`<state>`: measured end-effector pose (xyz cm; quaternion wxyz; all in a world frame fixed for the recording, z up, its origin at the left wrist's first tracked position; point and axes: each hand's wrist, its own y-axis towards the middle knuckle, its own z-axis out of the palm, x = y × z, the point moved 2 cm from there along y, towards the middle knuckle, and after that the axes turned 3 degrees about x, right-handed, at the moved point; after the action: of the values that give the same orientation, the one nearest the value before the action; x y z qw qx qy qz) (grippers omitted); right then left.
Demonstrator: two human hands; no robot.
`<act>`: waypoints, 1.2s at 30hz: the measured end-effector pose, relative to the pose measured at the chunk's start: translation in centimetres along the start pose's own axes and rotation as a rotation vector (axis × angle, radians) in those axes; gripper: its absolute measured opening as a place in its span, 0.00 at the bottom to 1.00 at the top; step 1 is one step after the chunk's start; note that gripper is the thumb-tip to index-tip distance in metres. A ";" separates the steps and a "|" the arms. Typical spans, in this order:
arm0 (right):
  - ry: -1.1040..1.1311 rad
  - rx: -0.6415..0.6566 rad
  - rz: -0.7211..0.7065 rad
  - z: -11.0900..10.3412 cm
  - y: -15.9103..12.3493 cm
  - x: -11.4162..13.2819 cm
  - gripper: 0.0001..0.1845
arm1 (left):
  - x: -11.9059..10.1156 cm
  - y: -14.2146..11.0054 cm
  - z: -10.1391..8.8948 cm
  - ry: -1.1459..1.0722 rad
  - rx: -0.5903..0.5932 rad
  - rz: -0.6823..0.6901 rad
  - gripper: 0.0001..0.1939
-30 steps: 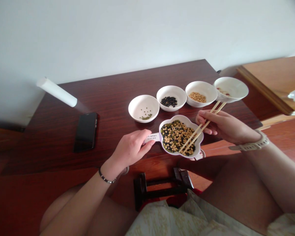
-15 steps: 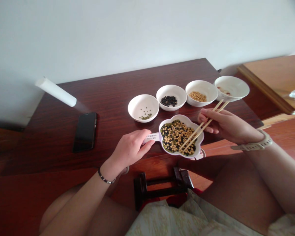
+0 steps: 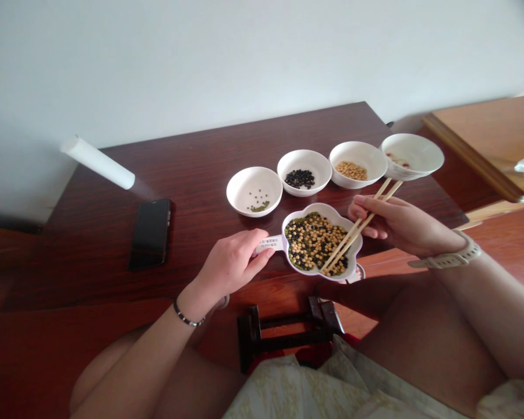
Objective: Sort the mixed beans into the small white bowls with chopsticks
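Phone [image 3: 151,234] lies at the left of the dark table [image 3: 192,174], then the left hand [image 3: 231,262] grips the handle [image 3: 269,244] of a flower-shaped dish [image 3: 356,247] of mixed beans [image 3: 308,244] at the table's near edge. Behind it run a green-bean bowl [image 3: 243,187], black-bean bowl [image 3: 319,169] and yellow-bean bowl [image 3: 374,163]. Nearer, the right hand [image 3: 390,222] pinches chopsticks [image 3: 351,241], tips at the mixed beans, and a fourth bowl [image 3: 425,154] with small bits ends the row.

We face a pale wall [image 3: 244,58], dimmer at left; below it stands a dark wood-grain table [image 3: 196,186], with lighter wooden furniture [image 3: 484,137] at right and reddish flooring [image 3: 510,238] beneath.
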<state>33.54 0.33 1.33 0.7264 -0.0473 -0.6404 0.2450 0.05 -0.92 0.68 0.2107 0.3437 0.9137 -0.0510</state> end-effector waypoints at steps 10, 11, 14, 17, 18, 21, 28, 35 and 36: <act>0.084 0.033 0.032 0.1 0.1 0.2 0.21 | 0.4 0.0 0.4 -0.009 -0.024 0.010 0.11; 0.089 0.037 0.032 0.0 0.2 0.1 0.21 | 0.4 0.0 0.4 -0.009 -0.023 0.010 0.11; 0.092 0.048 0.036 -0.1 0.3 -0.1 0.21 | 0.3 0.0 0.4 -0.008 -0.024 0.013 0.11; 0.105 0.051 0.041 -0.1 0.3 -0.1 0.20 | 0.2 -0.1 0.2 -0.006 -0.032 0.016 0.11; 0.112 0.050 0.041 -0.1 0.3 -0.1 0.20 | 0.1 -0.1 0.1 -0.005 -0.027 0.012 0.11; 0.133 0.036 0.037 0.1 0.4 -0.1 0.20 | 0.0 0.0 0.0 0.000 0.004 -0.008 0.12; 0.090 0.010 0.031 0.2 0.3 0.0 0.21 | -0.1 0.0 -0.1 -0.011 0.005 -0.012 0.13; 0.008 0.025 0.011 -0.1 0.0 0.0 0.21 | -0.2 0.0 -0.1 0.012 0.008 -0.017 0.12; 0.017 0.040 0.019 -0.2 0.0 0.1 0.21 | -0.1 0.0 0.0 0.009 0.002 -0.013 0.12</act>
<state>33.73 0.41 1.35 0.7303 -0.0409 -0.6288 0.2639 0.11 -1.03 0.75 0.2058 0.3381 0.9168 -0.0519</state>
